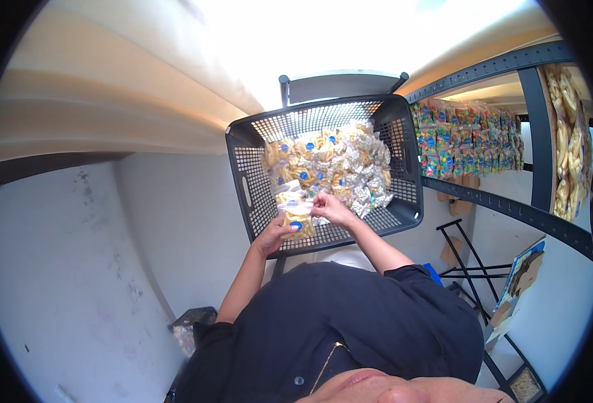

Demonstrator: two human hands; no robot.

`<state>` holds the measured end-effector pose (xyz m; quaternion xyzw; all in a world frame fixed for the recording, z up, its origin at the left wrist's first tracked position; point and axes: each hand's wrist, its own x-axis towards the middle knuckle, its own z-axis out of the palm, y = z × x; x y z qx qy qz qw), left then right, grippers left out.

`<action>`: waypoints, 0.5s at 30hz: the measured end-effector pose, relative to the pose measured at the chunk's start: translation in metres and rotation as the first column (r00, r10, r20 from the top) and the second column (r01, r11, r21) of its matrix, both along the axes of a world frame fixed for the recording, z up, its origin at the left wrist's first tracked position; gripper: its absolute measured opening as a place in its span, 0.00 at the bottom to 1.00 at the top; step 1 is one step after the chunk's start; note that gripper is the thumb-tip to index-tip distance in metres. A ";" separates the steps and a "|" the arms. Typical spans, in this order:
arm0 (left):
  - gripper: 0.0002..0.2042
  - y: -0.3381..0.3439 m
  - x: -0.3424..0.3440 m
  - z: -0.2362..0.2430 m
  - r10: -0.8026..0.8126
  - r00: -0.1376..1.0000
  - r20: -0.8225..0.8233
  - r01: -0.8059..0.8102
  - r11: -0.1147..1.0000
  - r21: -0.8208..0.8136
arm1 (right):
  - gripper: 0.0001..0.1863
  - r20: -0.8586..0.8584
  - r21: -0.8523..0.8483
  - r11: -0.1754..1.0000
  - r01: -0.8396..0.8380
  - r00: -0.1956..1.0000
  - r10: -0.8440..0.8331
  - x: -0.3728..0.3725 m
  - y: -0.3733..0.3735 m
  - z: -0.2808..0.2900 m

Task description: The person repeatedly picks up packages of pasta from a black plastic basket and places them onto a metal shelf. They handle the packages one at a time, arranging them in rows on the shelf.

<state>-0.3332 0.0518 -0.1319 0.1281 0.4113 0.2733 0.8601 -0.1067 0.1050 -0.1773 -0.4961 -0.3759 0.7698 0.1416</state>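
Observation:
My left hand (273, 237) is closed around the lower left side of a clear bag of pale yellow snack sticks (301, 232) with a round blue label. The fingers of my right hand (334, 210) pinch together at the upper right edge of this bag, near its clear top. Just beyond it are more whitish and yellow clear packets, and I cannot tell whether they are joined to it. Both hands are over the near side of a black plastic basket (239, 127). Inside lie many yellow snack bags (310, 144) with blue labels and, to the right, bags of whitish pieces (370, 161).
A dark-framed rack (536, 127) on the right holds hanging rows of colourful snack bags (467, 138) and a strip of yellow ones (565, 141). Below it are a black folding stand (471, 269) and cardboard pieces (518, 289). A beige curtain (108, 101) hangs at the left.

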 end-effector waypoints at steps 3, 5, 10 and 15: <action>0.29 -0.005 -0.009 0.002 0.070 0.997 -0.013 -0.071 0.995 -0.072 | 0.16 -0.123 -0.044 0.998 -0.038 0.992 0.033 -0.004 0.001 -0.004; 0.29 -0.009 -0.012 0.001 0.111 0.993 -0.041 -0.114 0.989 -0.091 | 0.15 -0.109 -0.087 0.994 -0.060 0.993 0.050 -0.005 0.010 -0.016; 0.30 -0.027 -0.021 0.000 0.141 0.988 -0.058 -0.147 0.982 -0.115 | 0.16 0.193 0.042 0.998 -0.051 0.980 0.042 -0.003 0.059 -0.087; 0.31 -0.048 -0.022 0.001 0.187 0.982 -0.036 -0.190 0.970 -0.155 | 0.17 0.612 0.311 0.931 -0.192 0.789 -0.042 0.006 0.119 -0.167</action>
